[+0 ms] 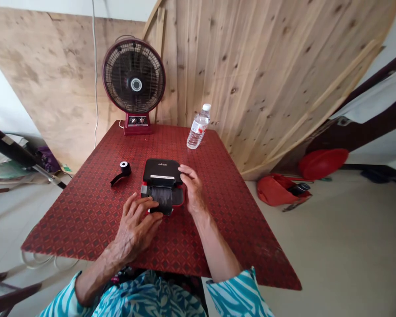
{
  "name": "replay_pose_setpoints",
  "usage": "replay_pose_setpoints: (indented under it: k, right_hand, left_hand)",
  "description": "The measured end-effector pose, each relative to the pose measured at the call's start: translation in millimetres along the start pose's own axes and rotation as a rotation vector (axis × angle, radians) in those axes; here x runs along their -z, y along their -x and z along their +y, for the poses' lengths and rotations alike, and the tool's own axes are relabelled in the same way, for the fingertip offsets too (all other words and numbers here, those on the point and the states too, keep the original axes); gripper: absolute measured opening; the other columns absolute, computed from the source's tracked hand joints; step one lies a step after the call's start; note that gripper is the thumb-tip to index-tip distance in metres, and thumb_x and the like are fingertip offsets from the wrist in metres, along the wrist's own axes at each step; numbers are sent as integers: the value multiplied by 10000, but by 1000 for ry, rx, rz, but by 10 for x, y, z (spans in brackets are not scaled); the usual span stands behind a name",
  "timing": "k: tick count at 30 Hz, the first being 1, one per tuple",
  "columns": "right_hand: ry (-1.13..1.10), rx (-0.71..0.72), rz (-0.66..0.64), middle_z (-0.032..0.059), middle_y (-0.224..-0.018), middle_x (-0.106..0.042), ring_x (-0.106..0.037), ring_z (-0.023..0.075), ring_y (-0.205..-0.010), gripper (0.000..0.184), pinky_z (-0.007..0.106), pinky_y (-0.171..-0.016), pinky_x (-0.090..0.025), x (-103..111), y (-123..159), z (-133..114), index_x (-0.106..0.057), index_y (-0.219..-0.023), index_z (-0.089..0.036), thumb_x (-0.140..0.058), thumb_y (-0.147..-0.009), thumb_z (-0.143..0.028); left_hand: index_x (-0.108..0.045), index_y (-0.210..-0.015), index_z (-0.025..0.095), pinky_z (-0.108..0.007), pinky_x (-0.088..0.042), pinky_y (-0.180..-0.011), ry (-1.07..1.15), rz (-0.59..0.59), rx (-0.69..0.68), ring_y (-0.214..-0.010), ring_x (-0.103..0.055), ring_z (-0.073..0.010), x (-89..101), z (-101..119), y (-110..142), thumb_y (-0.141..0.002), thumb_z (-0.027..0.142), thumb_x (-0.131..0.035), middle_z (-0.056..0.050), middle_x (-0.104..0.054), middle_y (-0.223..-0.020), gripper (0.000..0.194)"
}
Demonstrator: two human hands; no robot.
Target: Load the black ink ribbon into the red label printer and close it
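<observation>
Left hand (135, 224) open, flat across the black strip (163, 198), pinning it to the black-and-red device (160, 172); right hand (191, 187) curled at its edge for steadying, firmness of grip impossible to tell.

Table (69, 220): desk fan (133, 77) at back edge, water bottle (198, 127) near back-right corner, tape roll (124, 168) just left of central boxy device (161, 172).

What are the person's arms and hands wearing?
The left sleeve and right sleeve are teal with wavy white stripes. The forearms are bare past the cuffs, and the left hand and right hand wear no gloves.
</observation>
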State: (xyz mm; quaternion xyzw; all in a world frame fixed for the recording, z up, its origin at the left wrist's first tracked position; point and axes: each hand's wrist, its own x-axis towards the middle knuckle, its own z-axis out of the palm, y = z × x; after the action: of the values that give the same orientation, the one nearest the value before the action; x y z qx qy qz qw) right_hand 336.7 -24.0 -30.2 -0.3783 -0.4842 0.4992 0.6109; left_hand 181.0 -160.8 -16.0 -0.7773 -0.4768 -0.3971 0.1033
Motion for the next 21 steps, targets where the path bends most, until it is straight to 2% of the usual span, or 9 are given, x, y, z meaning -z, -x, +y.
replay_pose_setpoints:
  k: [4,8,12,16,19,21]
  right_hand:
    - [-86,-99,16,20,-1103,-675,-589,221,-1058,308,421,-977,-429,11,139,72,-677,-1016,-252,-667,-723,-346]
    - [-105,-105,-2,22,-1088,-684,-612,213,-1014,327,394,-918,-473,10,170,108,-656,-1053,-253,-665,-744,-358]
    - [-109,-103,-23,20,-1086,-686,-620,213,-1001,344,392,-901,-489,21,175,129,-641,-1084,-262,-657,-758,-371]
    - [-125,-94,-45,18,-1142,-661,-592,218,-1076,364,422,-985,-442,27,163,144,-628,-1109,-274,-652,-755,-353]
    - [-123,-87,-48,21,-1180,-643,-569,221,-1119,383,434,-1020,-411,22,170,152,-609,-1136,-279,-647,-761,-345]
    - [-119,-82,-41,25,-1190,-638,-564,220,-1127,381,430,-1015,-411,13,196,187,-599,-1154,-276,-633,-785,-363]
  left_hand:
    - [-598,-1097,199,-468,-316,-1100,30,-17,23,-1063,-601,-209,55,-109,-73,-894,243,-592,-79,-668,-1067,208]
    - [-545,-1233,182,-501,-312,-1089,-40,-9,132,-1196,-518,-262,63,-317,-181,-939,378,-490,-145,-587,-1250,357]
    - [-576,-1212,190,-511,-310,-1079,-119,-66,158,-1246,-475,-288,-1,-447,-186,-957,431,-426,-153,-559,-1308,382]
    - [-597,-1194,197,-515,-282,-1101,-104,-88,190,-1270,-462,-287,-25,-443,-144,-956,416,-436,-136,-587,-1291,362]
    - [-636,-1156,217,-511,-278,-1113,61,-96,303,-1265,-474,-284,-12,-445,-137,-940,439,-461,-111,-597,-1291,356]
    - [-647,-1154,226,-473,-324,-1100,302,-85,475,-1260,-491,-272,-21,-482,-136,-941,447,-444,-93,-595,-1297,368]
